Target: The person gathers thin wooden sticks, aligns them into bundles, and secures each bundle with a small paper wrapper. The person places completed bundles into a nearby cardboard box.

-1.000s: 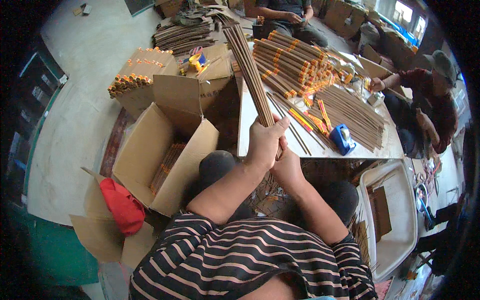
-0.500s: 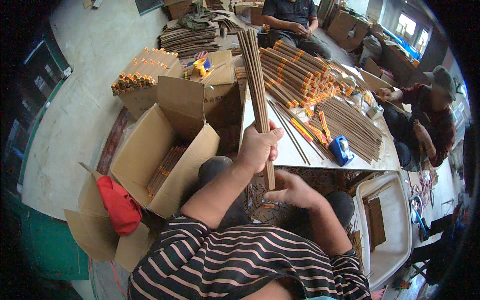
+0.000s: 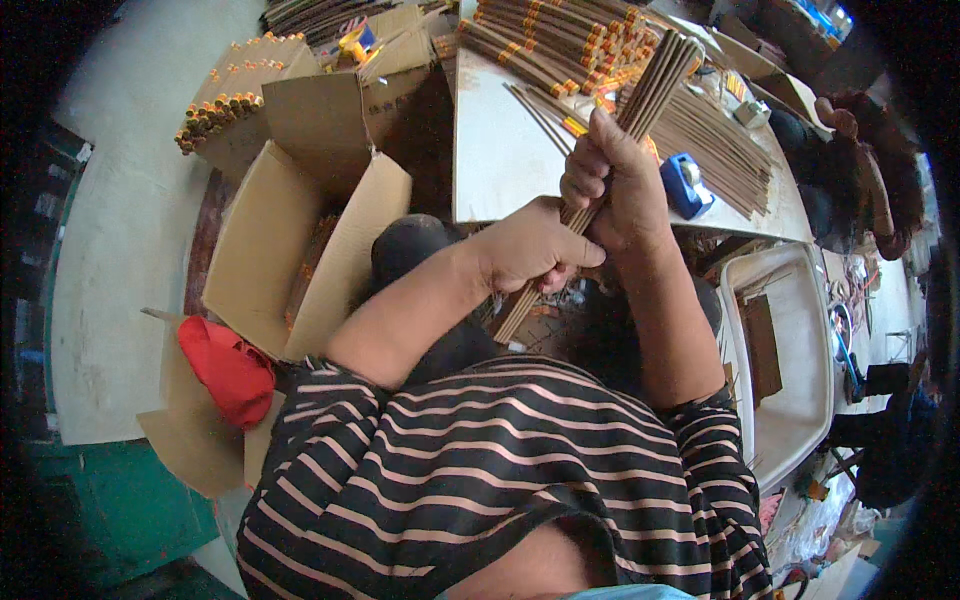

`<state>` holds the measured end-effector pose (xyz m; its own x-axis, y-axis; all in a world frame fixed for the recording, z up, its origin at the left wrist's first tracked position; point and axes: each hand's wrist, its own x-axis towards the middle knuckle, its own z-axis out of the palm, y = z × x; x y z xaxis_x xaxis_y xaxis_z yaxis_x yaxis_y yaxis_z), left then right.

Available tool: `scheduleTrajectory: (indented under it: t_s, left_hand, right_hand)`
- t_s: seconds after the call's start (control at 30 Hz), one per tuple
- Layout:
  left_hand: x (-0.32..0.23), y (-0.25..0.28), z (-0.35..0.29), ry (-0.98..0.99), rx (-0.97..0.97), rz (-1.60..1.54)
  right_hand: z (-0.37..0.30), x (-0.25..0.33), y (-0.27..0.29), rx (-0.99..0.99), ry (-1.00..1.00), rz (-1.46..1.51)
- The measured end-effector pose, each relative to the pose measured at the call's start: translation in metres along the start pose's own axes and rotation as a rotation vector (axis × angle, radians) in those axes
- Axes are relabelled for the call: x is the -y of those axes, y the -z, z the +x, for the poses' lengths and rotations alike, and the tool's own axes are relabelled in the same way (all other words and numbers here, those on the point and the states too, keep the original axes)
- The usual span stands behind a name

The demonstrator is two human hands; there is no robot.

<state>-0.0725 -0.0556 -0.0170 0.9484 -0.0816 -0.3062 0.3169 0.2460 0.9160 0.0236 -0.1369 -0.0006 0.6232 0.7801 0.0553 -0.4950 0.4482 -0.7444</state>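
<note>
A bundle of brown incense sticks (image 3: 658, 84) slants across my lap, its top leaning to the right over the table edge. My left hand (image 3: 530, 246) is closed round its lower part. Just above, my right hand (image 3: 628, 188) wraps the middle of the bundle, thumb pointing up. The lower ends show below my left hand. Beside my right hand on the white table (image 3: 500, 165) stands a blue tape dispenser (image 3: 687, 186). Loose incense sticks (image 3: 725, 150) lie spread behind it, and banded incense bundles (image 3: 560, 45) are stacked farther back.
To my left stands an open cardboard box (image 3: 250, 255) with bundles inside, a red cloth (image 3: 228, 372) on its flap. More bundles (image 3: 245, 80) sit on a box at the far left. On my right is a white plastic tub (image 3: 805, 330); a co-worker's arm (image 3: 870, 190) shows beyond the table.
The bundle has tipped from nearly upright to leaning right. My right hand has risen from beside its lower end and gripped it above my left hand. The view has tilted down.
</note>
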Motion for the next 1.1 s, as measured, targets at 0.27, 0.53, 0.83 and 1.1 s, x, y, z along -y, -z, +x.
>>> scheduleTrajectory:
  t_s: [0.27, 0.53, 0.83, 1.1]
  left_hand:
    - [0.006, 0.021, 0.027, -0.039, -0.049, 0.108]
    - [0.038, 0.009, 0.038, -0.274, -0.499, 0.742]
    - [0.062, 0.008, 0.034, -0.407, -0.313, 0.744]
    - [0.06, 0.035, 0.077, -0.427, -0.335, 0.472]
  right_hand:
    - [0.018, -0.008, 0.013, -0.187, 0.121, -0.007]
    - [0.005, -0.016, -0.002, -0.326, 0.126, -0.073]
    - [0.001, -0.033, 0.035, -0.353, -0.029, -0.332]
    - [0.012, -0.008, 0.007, -0.241, 0.346, -0.479]
